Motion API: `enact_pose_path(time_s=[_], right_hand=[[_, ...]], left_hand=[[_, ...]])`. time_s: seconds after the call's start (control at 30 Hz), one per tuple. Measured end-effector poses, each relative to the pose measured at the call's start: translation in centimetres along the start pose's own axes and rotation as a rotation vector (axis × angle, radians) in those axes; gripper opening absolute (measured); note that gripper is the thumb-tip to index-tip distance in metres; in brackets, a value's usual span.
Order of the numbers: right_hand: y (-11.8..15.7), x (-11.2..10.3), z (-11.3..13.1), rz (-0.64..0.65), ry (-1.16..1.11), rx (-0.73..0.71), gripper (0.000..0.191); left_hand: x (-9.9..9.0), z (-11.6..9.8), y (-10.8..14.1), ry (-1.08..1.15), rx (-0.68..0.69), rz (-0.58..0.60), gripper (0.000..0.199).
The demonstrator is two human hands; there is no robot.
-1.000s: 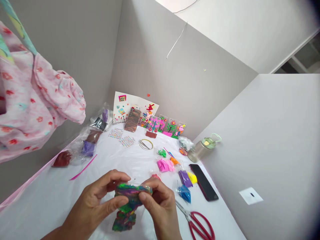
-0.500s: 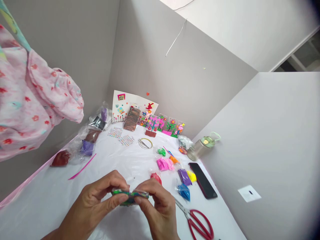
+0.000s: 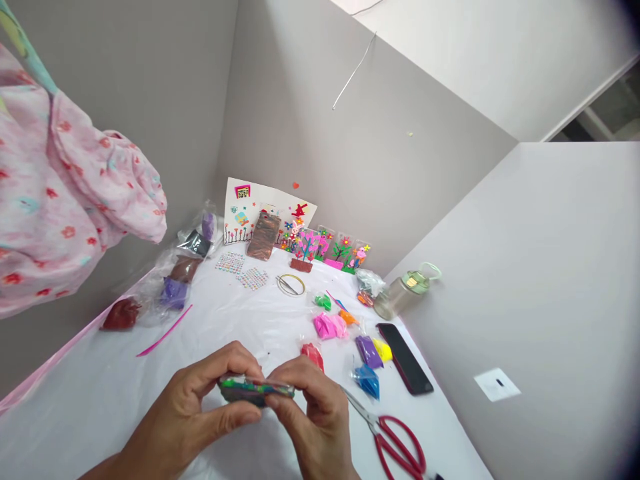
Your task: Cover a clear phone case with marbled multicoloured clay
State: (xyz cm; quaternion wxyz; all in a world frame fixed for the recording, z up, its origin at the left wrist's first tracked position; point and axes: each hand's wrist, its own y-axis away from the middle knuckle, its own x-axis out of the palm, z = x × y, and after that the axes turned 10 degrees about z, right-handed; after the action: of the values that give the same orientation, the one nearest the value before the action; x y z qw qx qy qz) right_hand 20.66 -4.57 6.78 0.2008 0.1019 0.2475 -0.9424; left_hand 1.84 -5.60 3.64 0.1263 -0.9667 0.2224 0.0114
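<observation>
Holding a multicoloured slab [image 3: 236, 391] almost edge-on, both hands are at work left of the scissors [image 3: 373, 421]. Right hand [image 3: 323, 408]: nearly closed, slab pinched between thumb and bent fingers. Left hand [image 3: 193, 403]: half curled, slab's other end between fingers and thumb; firmness of that hold cannot be told. Slab sits raised above the table [image 3: 90, 393], left of the scissors. Blue packet [image 3: 369, 382] lies just beyond the scissors; red packet [image 3: 313, 355], beyond and left; phone [image 3: 405, 360], beyond and right.
</observation>
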Motion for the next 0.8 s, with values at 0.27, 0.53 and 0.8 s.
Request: enact_pose_path(time_s=[0.27,0.53,0.8], right_hand=[[0.07,0.02,0.05,0.013,0.014,-0.03,0.004],[0.15,0.24,-0.07,0.018,-0.135,0.142,0.018],[0.11,0.05,0.06,0.085,-0.13,0.142,0.022]], left_hand=[[0.03,-0.18,-0.08,-0.066,0.029,0.001,0.004],[0.82,-0.69,0.02,0.057,-0.03,-0.123,0.008],[0.7,0.27,0.62,-0.32,0.202,-0.306,0.031]])
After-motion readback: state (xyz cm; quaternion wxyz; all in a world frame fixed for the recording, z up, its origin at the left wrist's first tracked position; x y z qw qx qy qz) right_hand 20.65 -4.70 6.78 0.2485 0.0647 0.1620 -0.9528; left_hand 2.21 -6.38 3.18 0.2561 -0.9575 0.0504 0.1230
